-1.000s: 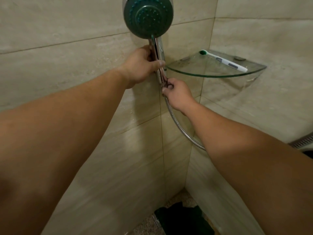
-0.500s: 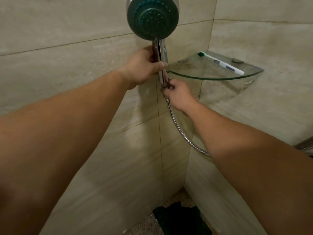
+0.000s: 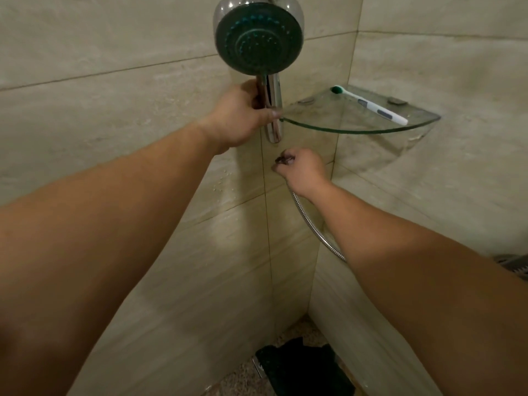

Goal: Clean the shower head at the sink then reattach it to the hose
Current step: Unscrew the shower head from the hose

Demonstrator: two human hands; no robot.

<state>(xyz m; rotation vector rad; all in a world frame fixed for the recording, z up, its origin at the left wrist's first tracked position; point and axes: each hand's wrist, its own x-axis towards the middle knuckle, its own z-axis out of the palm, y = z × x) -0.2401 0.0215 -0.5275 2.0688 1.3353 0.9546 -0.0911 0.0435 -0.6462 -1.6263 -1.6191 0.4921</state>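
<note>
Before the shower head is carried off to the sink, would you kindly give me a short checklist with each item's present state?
1. Left hand grips the shower head handle: ok.
2. Hose end apart from the handle's lower end: ok.
3. Right hand holds the hose end, so it won't drop: ok.
4. Head released from any wall holder: cannot tell, top cut off.
5. Handle clear of the glass shelf edge: not ok, right beside it.
6. Toothbrush resting on the shelf: ok.

We lose the shower head's [image 3: 258, 42] top past the upper edge. Our right hand [image 3: 301, 170] hides the hose [image 3: 313, 228] end, and the forearm covers its lower run.
</note>
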